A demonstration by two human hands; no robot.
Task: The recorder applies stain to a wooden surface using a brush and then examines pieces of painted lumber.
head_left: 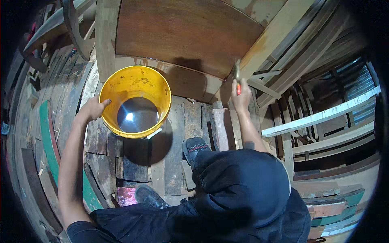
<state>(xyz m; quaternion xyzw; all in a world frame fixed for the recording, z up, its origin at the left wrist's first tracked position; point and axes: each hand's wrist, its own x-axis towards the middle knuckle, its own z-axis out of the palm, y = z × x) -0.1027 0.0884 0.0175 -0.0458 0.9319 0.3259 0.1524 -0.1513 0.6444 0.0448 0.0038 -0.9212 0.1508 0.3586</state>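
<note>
My left hand (94, 107) is closed on the left rim of a yellow bucket (159, 92), which has dark liquid (137, 114) in the bottom and smudges inside. My right hand (239, 94) grips a paintbrush (238, 73) with a red handle, its bristle end up against a pale wooden post (263, 42) beside a brown wooden panel (188, 34). Part of the panel's lower band looks wet and darker, with shadow across it. My dark-clothed legs and feet (193, 150) are below, between my arms.
Weathered planks (182, 121) form the floor, with short timber pieces (221, 127) near my right foot. A green board (50, 133) lies at the left, with curved wooden members (75, 28) behind it. At the right are white-painted battens (318, 116), stacked boards (332, 206) and corrugated metal (360, 101).
</note>
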